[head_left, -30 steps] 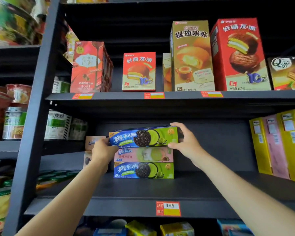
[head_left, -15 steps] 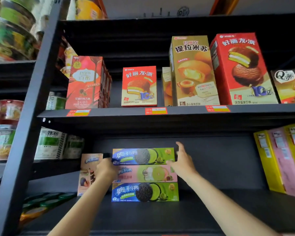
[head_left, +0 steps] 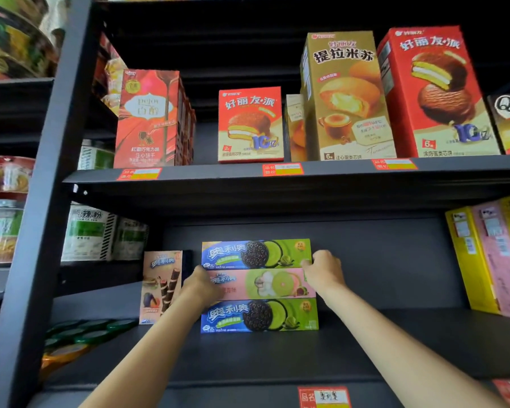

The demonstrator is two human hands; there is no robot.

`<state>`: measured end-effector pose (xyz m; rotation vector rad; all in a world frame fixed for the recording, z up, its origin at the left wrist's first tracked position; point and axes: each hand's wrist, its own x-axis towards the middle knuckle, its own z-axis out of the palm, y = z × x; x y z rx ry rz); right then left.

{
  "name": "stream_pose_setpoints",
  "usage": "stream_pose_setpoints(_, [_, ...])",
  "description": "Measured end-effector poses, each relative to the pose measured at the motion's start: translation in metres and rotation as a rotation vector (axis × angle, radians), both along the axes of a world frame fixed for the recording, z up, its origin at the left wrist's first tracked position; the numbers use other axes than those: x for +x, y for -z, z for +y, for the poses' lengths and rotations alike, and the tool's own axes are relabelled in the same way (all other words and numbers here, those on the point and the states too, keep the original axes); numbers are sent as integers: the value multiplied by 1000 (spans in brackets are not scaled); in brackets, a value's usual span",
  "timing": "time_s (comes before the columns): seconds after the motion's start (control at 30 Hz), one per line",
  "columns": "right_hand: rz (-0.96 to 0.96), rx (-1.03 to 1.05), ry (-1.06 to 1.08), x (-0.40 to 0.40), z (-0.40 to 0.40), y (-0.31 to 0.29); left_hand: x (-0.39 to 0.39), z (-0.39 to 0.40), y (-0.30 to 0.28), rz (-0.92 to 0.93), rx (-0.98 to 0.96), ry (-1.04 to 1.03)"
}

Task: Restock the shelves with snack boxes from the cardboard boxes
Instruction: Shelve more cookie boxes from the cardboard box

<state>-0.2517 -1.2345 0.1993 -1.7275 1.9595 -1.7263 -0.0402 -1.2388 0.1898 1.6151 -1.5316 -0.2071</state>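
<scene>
Stack: three long cookie boxes lying flat, one on another, toward the back of the dark lower shelf (head_left: 365,348), fronts facing out.
Top green box (head_left: 256,254): blue and green, dark round cookie printed at the middle; resting on the pink box.
Pink box (head_left: 265,283): in the middle of the stack, between the two green ones.
Bottom green box (head_left: 259,315): same print as the top one, sitting directly on the shelf.
Left hand (head_left: 202,285): at the left end of the stack, level with the pink box, fingers curled against that end; whether gripping or only pressing, cannot tell.
Right hand (head_left: 324,270): at the right end, at the seam of the top green box and the pink box, fingers bent onto the end of the top box, thumb at its front corner; gripping it.
Wafer-roll box (head_left: 161,285): upright, peach-coloured, just left of the stack, partly behind the left wrist.
Yellow and pink boxes (head_left: 489,257): standing upright at the far right of the same shelf, well apart from the stack.
Upper shelf (head_left: 336,175): red stick-biscuit box (head_left: 147,119), small red pie box (head_left: 249,125), tall gold cake box (head_left: 345,95), tall red pie box (head_left: 433,92), all upright.
Price tag (head_left: 324,396): red and yellow, on the front lip of the lower shelf, below the stack.
</scene>
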Motion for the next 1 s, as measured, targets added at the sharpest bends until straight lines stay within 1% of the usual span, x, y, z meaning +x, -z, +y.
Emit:
stream_pose_setpoints(0.23, [-40, 26, 13, 2, 5, 3, -7, 2, 3, -80, 6, -16])
stream_pose_setpoints(0.3, [-32, 32, 10, 6, 13, 3, -9, 5, 3, -68, 15, -18])
stream_pose_setpoints(0.37, [-28, -6, 11, 11, 24, 5, -9, 10, 2, -16, 2, -10])
stream_pose_setpoints(0.43, [-15, -78, 12, 16, 40, 7, -7, 19, 4, -3, -82, -52])
stream_pose_setpoints(0.53, [30, -112, -7, 25, 64, 8, -3, 46, 7, -115, -217, -77])
stream_pose_setpoints(0.67, [62, -113, -101, 41, 101, 4, -1, 92, 3, -273, -294, -102])
stream_pose_setpoints(0.8, [239, -117, -168, 58, 148, 29, -2, 143, 32, -371, -369, -153])
stream_pose_setpoints(0.93, [560, -138, -262, 76, 203, 90, 1, 195, 89, -595, -416, -158])
stream_pose_setpoints(1.0, [676, -102, -336, 82, 231, 123, 6, 223, 121, -678, -411, -125])
